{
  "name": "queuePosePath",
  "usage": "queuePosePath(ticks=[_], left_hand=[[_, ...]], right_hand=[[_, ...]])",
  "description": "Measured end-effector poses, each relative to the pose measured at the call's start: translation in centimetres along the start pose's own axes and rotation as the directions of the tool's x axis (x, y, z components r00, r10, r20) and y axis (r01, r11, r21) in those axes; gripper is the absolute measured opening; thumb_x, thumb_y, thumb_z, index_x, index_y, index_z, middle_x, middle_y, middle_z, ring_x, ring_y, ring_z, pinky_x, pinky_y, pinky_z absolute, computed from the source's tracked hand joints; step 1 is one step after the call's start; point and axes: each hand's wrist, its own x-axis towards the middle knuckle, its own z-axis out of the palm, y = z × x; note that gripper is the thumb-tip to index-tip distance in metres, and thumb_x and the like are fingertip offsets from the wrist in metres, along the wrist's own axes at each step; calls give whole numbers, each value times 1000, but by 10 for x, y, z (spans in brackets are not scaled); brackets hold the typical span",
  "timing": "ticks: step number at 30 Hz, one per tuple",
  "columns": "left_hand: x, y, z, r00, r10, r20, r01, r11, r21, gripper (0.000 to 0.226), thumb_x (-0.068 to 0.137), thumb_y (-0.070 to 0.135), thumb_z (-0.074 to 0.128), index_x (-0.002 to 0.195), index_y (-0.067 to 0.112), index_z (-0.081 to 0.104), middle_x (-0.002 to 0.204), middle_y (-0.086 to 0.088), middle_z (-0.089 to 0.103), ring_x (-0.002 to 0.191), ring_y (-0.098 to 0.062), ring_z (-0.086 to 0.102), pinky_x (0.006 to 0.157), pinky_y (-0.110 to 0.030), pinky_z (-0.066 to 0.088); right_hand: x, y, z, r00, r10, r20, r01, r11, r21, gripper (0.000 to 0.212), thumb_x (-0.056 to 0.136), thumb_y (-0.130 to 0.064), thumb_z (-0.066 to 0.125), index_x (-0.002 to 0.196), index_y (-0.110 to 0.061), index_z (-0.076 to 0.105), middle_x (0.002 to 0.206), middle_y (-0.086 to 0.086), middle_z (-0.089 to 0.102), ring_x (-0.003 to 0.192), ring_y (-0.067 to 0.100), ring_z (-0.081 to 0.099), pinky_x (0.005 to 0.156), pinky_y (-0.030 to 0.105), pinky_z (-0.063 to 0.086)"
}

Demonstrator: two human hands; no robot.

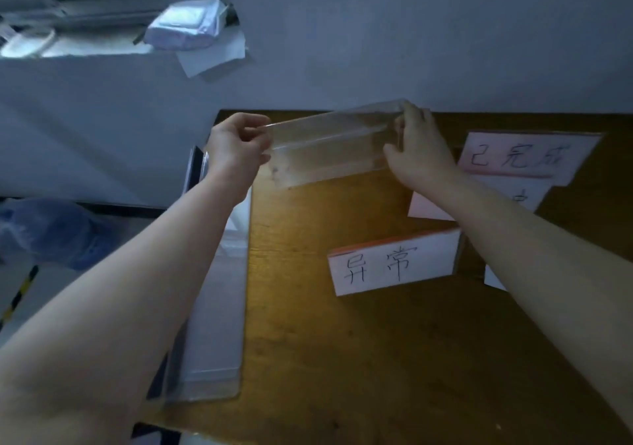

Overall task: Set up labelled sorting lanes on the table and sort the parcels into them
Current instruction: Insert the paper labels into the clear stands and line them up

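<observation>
A clear plastic sign holder [329, 145] hangs above the far edge of the wooden table [342, 359]. My left hand [238, 143] grips its left end and my right hand [416, 148] grips its right end. A white label card with handwritten black characters [394, 264] stands on the table below my right forearm. Another handwritten label in a clear holder [527, 155] lies at the far right, with a further card [431, 206] partly hidden under my right arm.
More clear plastic holders [212, 342] are stacked along the table's left edge. A wrapped white parcel [186, 26] and loose paper [212, 56] lie on a ledge at the back left. Blue plastic-wrapped material [54, 232] sits on the floor at left.
</observation>
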Motion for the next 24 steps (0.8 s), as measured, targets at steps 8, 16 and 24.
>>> queuePosePath(ticks=[8,16,24], left_hand=[[-139,37,16,980,130,152,-134,991,19,27,90,5,66,89,32,72,91,1,69,91,-19,69,79,-40,61],[-257,-5,36,977,41,210,-53,997,53,35,91,1,64,86,35,71,85,6,65,86,-13,66,80,-40,60],[-289,-57,67,990,-136,47,129,983,132,36,89,-3,63,82,32,68,85,2,67,83,-23,67,81,-49,59]], right_hand=[[-139,32,-59,982,127,-142,-124,992,28,57,91,-13,60,140,-14,31,129,8,44,112,21,52,91,39,51],[-255,91,-73,985,170,-32,-172,983,-70,48,91,-12,58,134,-16,37,118,0,56,99,16,56,79,27,46],[-272,150,-67,956,170,240,-128,976,-178,41,93,-15,55,132,-24,49,126,-3,59,116,15,54,97,37,48]])
